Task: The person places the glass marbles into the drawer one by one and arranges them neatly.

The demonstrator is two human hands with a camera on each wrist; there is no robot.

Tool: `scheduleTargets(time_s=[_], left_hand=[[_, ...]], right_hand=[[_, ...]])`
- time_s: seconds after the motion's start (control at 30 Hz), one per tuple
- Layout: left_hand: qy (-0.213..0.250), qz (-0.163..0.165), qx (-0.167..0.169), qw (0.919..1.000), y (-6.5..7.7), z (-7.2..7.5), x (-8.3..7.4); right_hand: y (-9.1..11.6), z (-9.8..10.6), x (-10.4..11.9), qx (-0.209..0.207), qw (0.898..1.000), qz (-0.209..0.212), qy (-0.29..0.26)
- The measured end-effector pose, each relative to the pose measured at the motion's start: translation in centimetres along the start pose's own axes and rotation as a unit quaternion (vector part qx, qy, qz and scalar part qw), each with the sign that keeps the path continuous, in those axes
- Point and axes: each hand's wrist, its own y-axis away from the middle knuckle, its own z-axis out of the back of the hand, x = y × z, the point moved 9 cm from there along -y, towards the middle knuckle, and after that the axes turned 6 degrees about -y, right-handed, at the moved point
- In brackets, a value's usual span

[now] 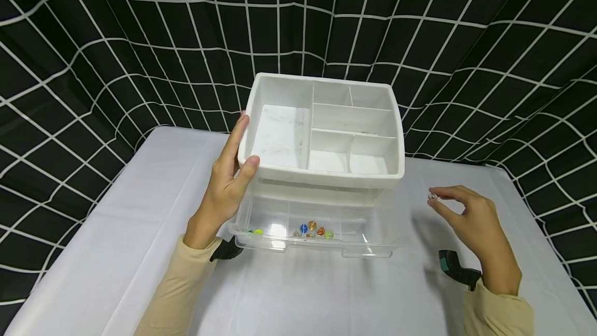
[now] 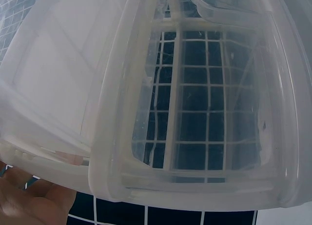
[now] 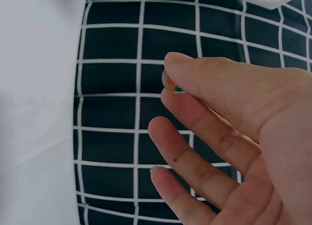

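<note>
A white plastic storage box [image 1: 284, 170] with a divided top tray stands on the table, and a clear drawer [image 1: 322, 247] is pulled out below it. Several coloured glass marbles [image 1: 312, 225] lie in that drawer. At the box's left side my left hand [image 1: 224, 185] grips the tray's edge, thumb at the front corner. In the left wrist view, its fingers [image 2: 39, 195] show beside the translucent wall. My right hand [image 1: 473, 222] is raised to the right of the box, pinching a clear marble [image 3: 170, 82] with an orange and green core between thumb and forefinger.
A white cloth [image 1: 140, 211] covers the table. Dark curtains [image 1: 261, 30] with a white grid surround its back and sides. Dividers [image 1: 352, 131] split the right half of the top tray into small compartments. A dark device [image 1: 454, 268] sits at my right wrist.
</note>
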Motion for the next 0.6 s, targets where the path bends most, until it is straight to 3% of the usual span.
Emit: scheduleTargets(time_s=[0.6], left_hand=[[0.004,-0.004,-0.001,1.0000,0.0,0.0,0.0]], right_hand=[[0.4,1.5,3.9,-0.039,0.997,0.061,-0.022]])
